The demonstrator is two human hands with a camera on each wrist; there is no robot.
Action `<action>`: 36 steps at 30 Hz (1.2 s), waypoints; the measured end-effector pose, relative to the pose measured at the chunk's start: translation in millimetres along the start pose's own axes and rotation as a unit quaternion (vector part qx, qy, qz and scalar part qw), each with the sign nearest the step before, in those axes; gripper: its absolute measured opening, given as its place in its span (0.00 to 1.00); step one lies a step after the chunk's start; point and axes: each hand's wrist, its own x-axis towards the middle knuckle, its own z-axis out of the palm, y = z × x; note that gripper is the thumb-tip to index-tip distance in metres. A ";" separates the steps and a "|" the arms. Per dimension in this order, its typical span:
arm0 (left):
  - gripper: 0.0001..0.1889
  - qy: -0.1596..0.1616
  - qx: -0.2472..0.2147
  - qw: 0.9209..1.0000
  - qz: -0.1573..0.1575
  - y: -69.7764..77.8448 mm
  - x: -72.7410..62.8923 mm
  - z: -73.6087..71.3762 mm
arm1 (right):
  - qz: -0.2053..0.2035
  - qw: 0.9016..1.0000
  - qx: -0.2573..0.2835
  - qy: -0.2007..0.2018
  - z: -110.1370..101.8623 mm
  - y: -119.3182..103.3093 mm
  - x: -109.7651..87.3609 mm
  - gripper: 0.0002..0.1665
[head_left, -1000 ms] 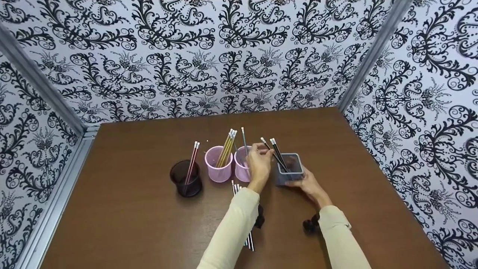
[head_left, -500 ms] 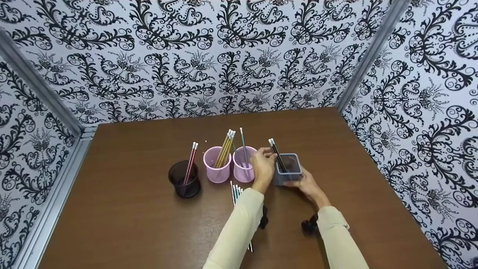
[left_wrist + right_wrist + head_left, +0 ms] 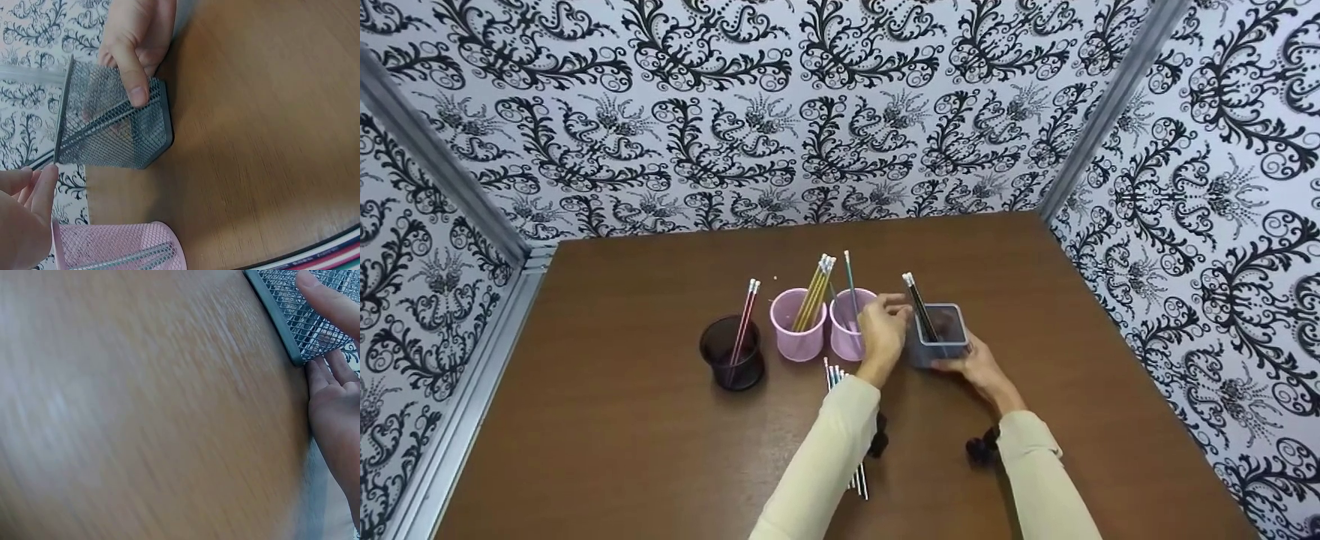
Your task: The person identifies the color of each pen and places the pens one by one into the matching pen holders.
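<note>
A grey square mesh pencil cup (image 3: pixel 937 352) is gripped by my right hand (image 3: pixel 981 373); in the left wrist view its thumb (image 3: pixel 136 93) lies across the mesh. Black pencils (image 3: pixel 919 307) with white erasers lean in that cup. Beside the cup's rim is my left hand (image 3: pixel 883 334), its fingers loosely bent and holding nothing that I can see. In the left wrist view, the left fingertips (image 3: pixel 49 171) are close to the rim and the black pencils. The right wrist view shows the right hand (image 3: pixel 340 402) around the cup's lower end.
Left of the grey cup stand a pink cup (image 3: pixel 847 345) with teal pencils, another pink cup (image 3: pixel 799 345) with yellow pencils, and a dark mesh cup (image 3: pixel 739 375) with red pencils. Loose pencils (image 3: pixel 834 375) lie partly under the left forearm. Patterned walls enclose the table (image 3: pixel 622 420).
The black pencil that my left hand held has gone into the grey cup beside the others. The left hand has let go and drawn slightly left. The right hand keeps its grip.
</note>
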 end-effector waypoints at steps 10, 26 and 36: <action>0.07 -0.075 0.037 0.994 0.074 8.3 -18.5 -15.3 | -0.002 1.000 -0.004 -0.009 0.6 -2.1 0.4 0.50; 0.05 -0.061 0.350 0.924 0.143 -40.0 -55.8 -72.8 | -0.004 1.000 -0.003 -0.004 0.4 -1.4 0.1 0.53; 0.09 -0.104 0.430 0.895 0.065 -69.1 -54.9 -84.4 | 0.013 1.000 0.003 -0.012 0.3 -1.2 -0.7 0.52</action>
